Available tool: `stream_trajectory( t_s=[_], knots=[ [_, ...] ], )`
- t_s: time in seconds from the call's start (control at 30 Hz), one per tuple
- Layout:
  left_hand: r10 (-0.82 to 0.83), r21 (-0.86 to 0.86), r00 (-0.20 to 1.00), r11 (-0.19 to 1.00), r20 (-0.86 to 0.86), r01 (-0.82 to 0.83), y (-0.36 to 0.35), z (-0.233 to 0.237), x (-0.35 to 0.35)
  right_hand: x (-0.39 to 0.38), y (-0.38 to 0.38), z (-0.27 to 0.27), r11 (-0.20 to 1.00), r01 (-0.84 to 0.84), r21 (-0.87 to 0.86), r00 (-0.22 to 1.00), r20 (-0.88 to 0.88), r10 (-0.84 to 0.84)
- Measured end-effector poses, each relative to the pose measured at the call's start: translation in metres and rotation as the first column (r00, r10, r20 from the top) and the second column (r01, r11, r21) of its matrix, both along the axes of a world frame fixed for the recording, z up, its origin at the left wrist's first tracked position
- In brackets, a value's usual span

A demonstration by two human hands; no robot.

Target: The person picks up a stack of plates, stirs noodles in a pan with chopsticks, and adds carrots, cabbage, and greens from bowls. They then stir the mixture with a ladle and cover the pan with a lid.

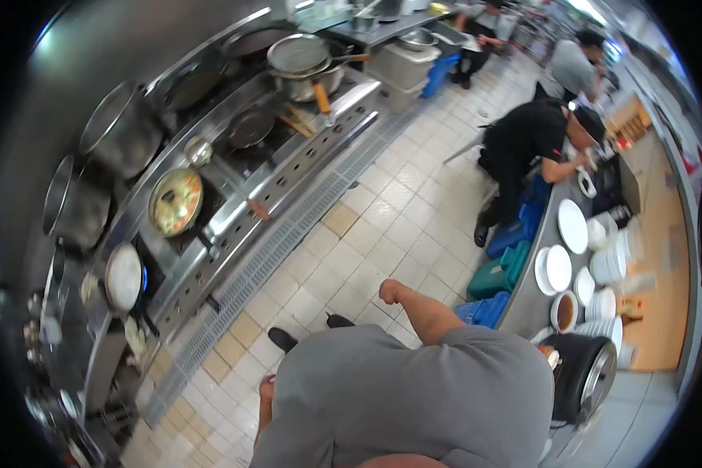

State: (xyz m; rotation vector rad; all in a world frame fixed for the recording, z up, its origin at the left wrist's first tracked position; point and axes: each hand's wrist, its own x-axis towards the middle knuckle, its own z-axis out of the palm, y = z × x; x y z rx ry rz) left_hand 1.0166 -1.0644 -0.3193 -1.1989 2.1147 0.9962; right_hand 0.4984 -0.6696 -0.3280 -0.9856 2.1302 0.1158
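My right hand (391, 292) is held out in front of my grey shirt, over the tiled floor. Its fingers are curled into a fist, and nothing shows in it. Low at my left side, my left hand (267, 386) is partly hidden by my shirt, so its fingers are not clear. To my left runs the stove. On it, a pan (176, 202) holds orange and green food, and another pan (124, 276) with pale contents sits over a blue flame. A ladle (198, 150) lies near a small dark pan (250, 127).
Large pots (123, 132) line the stove's back. A floor drain grate (249, 282) runs along its front. On my right, a counter holds white plates (557, 269), bowls and a black cooker (579, 378), with blue and green bins (498, 271) below. A person in black (526, 140) bends over it.
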Motion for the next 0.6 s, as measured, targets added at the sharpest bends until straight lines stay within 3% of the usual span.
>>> stream_trajectory(
  t_s=[0.03,0.07,0.17,0.3,0.4,0.47,0.6],
  knots=[
    [0.017,0.012,1.000,1.000,-0.003,-0.017,-0.010,0.002,-0.004,0.005,0.003,0.026,0.991,0.042,0.123,0.993,0.100,-0.055],
    [0.066,0.039,0.996,0.997,-0.055,-0.064,-0.013,0.012,-0.012,0.014,0.009,0.059,0.927,0.351,0.132,0.923,0.118,-0.367],
    [0.138,0.101,0.980,0.987,-0.145,-0.124,-0.035,0.031,-0.027,0.022,0.011,0.096,0.818,0.531,0.220,0.814,0.135,-0.564],
    [0.173,0.148,0.968,0.978,-0.185,-0.146,-0.075,0.040,-0.033,0.037,0.005,0.071,0.756,0.621,0.207,0.755,0.100,-0.648],
    [0.193,0.169,0.962,0.972,-0.191,-0.162,-0.105,0.037,-0.025,0.048,-0.023,0.060,0.845,0.478,0.239,0.851,0.110,-0.513],
    [0.200,0.182,0.960,0.969,-0.195,-0.164,-0.127,0.038,-0.018,0.063,-0.061,0.064,0.770,0.607,0.194,0.768,0.105,-0.632],
    [0.218,0.198,0.954,0.964,-0.207,-0.178,-0.167,0.043,-0.003,0.087,-0.155,0.086,0.830,0.556,0.042,0.825,0.099,-0.557]
  ],
)
